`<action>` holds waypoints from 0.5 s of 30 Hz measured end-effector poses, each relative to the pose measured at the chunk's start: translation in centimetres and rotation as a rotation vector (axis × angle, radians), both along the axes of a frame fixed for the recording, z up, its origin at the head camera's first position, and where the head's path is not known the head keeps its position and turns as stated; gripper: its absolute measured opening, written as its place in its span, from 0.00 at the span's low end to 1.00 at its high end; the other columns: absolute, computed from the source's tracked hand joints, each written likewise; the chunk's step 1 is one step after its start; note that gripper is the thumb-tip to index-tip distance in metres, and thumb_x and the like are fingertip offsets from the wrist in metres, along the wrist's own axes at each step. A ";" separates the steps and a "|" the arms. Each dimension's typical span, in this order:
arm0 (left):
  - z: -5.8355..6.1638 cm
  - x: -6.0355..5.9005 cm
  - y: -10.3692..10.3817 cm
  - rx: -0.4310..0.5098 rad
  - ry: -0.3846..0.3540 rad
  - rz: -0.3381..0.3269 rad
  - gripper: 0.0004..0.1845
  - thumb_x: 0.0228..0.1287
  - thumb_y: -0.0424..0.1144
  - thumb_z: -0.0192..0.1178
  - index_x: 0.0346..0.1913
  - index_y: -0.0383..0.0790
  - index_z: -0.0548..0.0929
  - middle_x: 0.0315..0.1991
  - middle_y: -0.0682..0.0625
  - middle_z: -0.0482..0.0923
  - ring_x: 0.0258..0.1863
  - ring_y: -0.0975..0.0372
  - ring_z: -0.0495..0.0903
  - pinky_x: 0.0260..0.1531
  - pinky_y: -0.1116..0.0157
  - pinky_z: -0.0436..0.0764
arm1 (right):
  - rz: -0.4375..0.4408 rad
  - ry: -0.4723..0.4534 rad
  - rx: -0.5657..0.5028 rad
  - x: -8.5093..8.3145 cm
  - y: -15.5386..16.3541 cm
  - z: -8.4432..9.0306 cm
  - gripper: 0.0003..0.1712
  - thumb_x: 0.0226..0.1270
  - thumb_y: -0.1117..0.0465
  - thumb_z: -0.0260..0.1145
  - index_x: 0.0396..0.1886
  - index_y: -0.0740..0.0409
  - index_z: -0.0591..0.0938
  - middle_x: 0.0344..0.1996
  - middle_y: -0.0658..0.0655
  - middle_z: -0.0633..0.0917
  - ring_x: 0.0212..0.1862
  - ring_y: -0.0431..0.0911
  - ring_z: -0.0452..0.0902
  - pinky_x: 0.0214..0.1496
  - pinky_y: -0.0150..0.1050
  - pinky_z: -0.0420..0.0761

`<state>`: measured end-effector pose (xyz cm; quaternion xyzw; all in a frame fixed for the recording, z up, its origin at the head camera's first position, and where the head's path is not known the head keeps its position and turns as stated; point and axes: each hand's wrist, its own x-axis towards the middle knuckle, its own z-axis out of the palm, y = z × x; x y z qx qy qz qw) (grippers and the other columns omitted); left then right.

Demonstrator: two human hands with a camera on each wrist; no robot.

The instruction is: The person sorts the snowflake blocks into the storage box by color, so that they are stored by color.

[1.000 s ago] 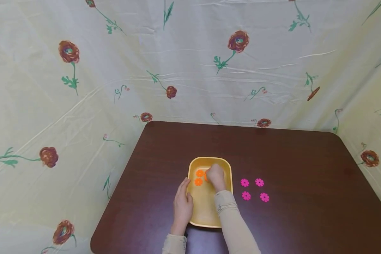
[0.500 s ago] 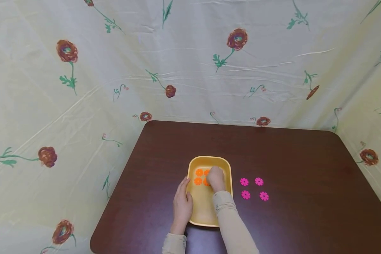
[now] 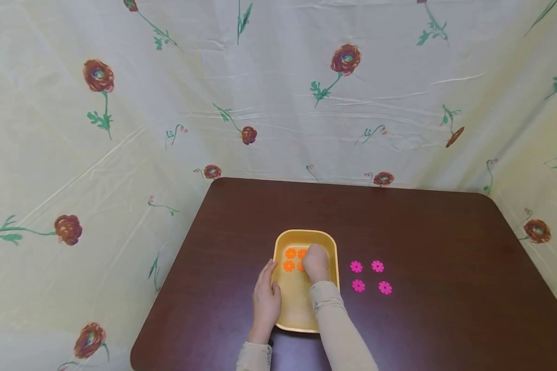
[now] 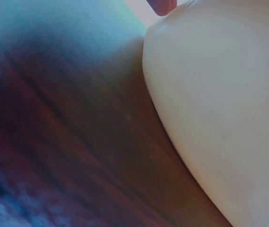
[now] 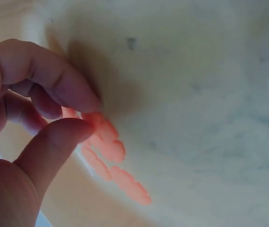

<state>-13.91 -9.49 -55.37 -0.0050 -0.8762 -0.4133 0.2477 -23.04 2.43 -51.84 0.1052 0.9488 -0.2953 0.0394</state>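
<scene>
the right hand (image 3: 315,263) hides part of one orange disc (image 3: 301,266) in the tray (image 3: 306,323). left wrist view: only a fingertip (image 4: 161,5), cut off at the top edge.

No readable text, label, brand, number or sign shows in any view: none on the yellow tray (image 3: 330,257), the orange flower discs (image 3: 290,253), the pink flower discs (image 3: 356,267) at the tray's 3 o'clock, the brown table (image 3: 422,232), or the flowered cloth (image 3: 278,93).
</scene>
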 end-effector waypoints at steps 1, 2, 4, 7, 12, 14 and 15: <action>0.0 0.0 0.0 0.000 -0.003 -0.001 0.27 0.49 0.17 0.53 0.55 0.35 0.75 0.57 0.42 0.72 0.55 0.50 0.72 0.48 0.51 0.73 | -0.002 -0.002 -0.005 0.0 0.0 0.0 0.07 0.45 0.72 0.61 0.14 0.61 0.75 0.20 0.59 0.76 0.25 0.50 0.72 0.29 0.42 0.75; -0.1 0.1 0.0 0.003 -0.004 -0.002 0.27 0.49 0.17 0.53 0.55 0.35 0.75 0.57 0.42 0.72 0.55 0.50 0.72 0.48 0.51 0.73 | -0.001 0.001 -0.009 0.0 0.0 0.0 0.08 0.46 0.72 0.61 0.13 0.60 0.74 0.19 0.58 0.76 0.24 0.50 0.71 0.28 0.41 0.75; -0.1 0.1 0.0 0.006 -0.007 -0.004 0.27 0.49 0.17 0.53 0.55 0.35 0.75 0.57 0.42 0.72 0.55 0.50 0.72 0.47 0.50 0.73 | 0.015 0.026 -0.005 0.0 0.0 0.1 0.11 0.46 0.73 0.60 0.11 0.59 0.72 0.17 0.57 0.75 0.23 0.49 0.70 0.26 0.40 0.74; -0.1 0.1 0.1 0.012 -0.009 -0.004 0.28 0.48 0.17 0.53 0.56 0.35 0.75 0.58 0.43 0.72 0.55 0.50 0.72 0.47 0.50 0.73 | 0.043 0.053 -0.018 -0.2 0.0 0.5 0.17 0.47 0.73 0.59 0.07 0.57 0.67 0.12 0.55 0.71 0.19 0.47 0.67 0.21 0.38 0.70; 0.0 0.1 0.1 0.011 -0.012 0.002 0.28 0.48 0.18 0.53 0.56 0.36 0.75 0.57 0.43 0.72 0.55 0.50 0.72 0.47 0.51 0.73 | 0.048 0.055 -0.094 -0.7 0.1 2.1 0.17 0.49 0.73 0.57 0.06 0.57 0.67 0.11 0.52 0.68 0.17 0.44 0.62 0.17 0.33 0.63; 0.1 0.1 0.1 0.011 -0.011 0.002 0.28 0.48 0.17 0.53 0.56 0.35 0.75 0.57 0.43 0.72 0.55 0.50 0.72 0.47 0.51 0.73 | 0.058 0.058 -0.112 -0.7 0.3 3.0 0.12 0.49 0.73 0.58 0.10 0.59 0.73 0.14 0.53 0.72 0.19 0.44 0.65 0.18 0.32 0.66; 0.1 0.1 0.0 0.012 -0.012 0.003 0.27 0.49 0.18 0.53 0.56 0.35 0.75 0.57 0.42 0.72 0.55 0.50 0.72 0.47 0.51 0.73 | 0.071 0.064 -0.112 -0.7 0.5 3.4 0.10 0.47 0.73 0.59 0.12 0.60 0.77 0.15 0.53 0.75 0.19 0.45 0.67 0.19 0.32 0.68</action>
